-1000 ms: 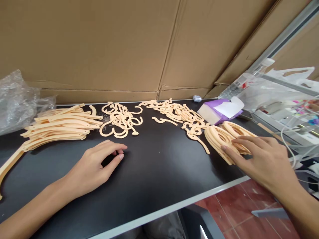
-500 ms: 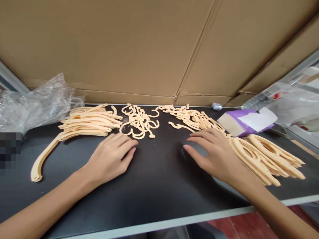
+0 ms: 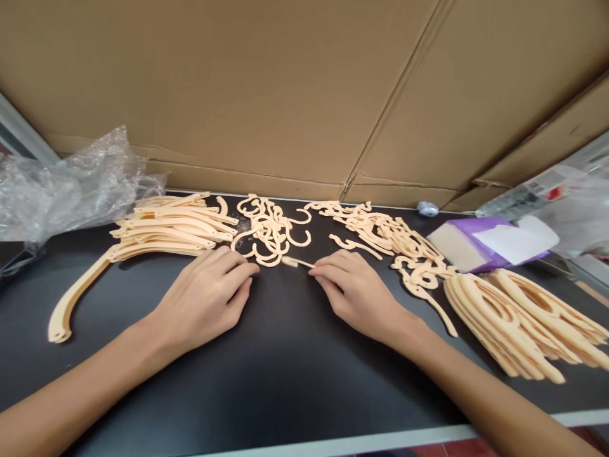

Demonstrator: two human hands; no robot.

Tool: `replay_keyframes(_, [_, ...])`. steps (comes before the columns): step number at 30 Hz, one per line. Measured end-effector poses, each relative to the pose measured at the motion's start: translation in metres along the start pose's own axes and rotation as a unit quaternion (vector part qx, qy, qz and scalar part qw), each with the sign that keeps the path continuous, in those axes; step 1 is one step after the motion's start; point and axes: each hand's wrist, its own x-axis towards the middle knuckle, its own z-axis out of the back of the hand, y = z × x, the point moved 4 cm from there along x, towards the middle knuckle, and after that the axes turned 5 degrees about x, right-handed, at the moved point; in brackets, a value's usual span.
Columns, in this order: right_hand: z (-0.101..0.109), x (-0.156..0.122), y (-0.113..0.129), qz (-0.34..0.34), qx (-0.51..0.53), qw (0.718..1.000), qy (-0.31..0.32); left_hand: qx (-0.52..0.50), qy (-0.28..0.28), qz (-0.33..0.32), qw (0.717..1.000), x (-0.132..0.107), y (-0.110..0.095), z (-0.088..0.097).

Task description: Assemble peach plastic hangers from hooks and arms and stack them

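My left hand (image 3: pixel 204 298) rests palm-down on the black table (image 3: pixel 285 368), fingers loosely stretched and holding nothing, its tips just below a small pile of peach plastic hooks (image 3: pixel 269 231). My right hand (image 3: pixel 356 292) lies to the right, and its fingertips pinch the end of a single hook piece (image 3: pixel 294 261) that sticks out from that pile. A second, longer heap of hooks (image 3: pixel 380 235) lies just behind my right hand.
A stack of long curved peach arms (image 3: pixel 171 228) sits at the back left, one arm (image 3: pixel 71 304) trailing toward the front. Another stack of curved pieces (image 3: pixel 518 317) lies right. A purple tissue pack (image 3: pixel 480 244), crumpled clear plastic (image 3: pixel 61 184) and a cardboard wall (image 3: pixel 285 95) border the table.
My right hand has moved left from the right-hand stack to the middle hook pile and closed on a hook piece. My left hand has barely shifted. The view has swung left.
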Motion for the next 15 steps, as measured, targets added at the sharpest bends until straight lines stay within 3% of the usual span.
replay_keyframes(6, [0.005, 0.001, -0.004, -0.03, 0.004, 0.999, -0.031, -0.043, 0.014, -0.006, 0.999, -0.001, -0.004, -0.004])
replay_keyframes(10, [0.002, 0.002, 0.001, -0.021, 0.009, 1.0, 0.003, -0.047, 0.018, -0.007, 0.999, 0.001, 0.0, -0.003])
replay_keyframes(15, [0.005, 0.003, 0.003, -0.033, -0.006, 0.998, 0.047, -0.039, 0.033, -0.012, 0.999, -0.003, 0.015, 0.024])
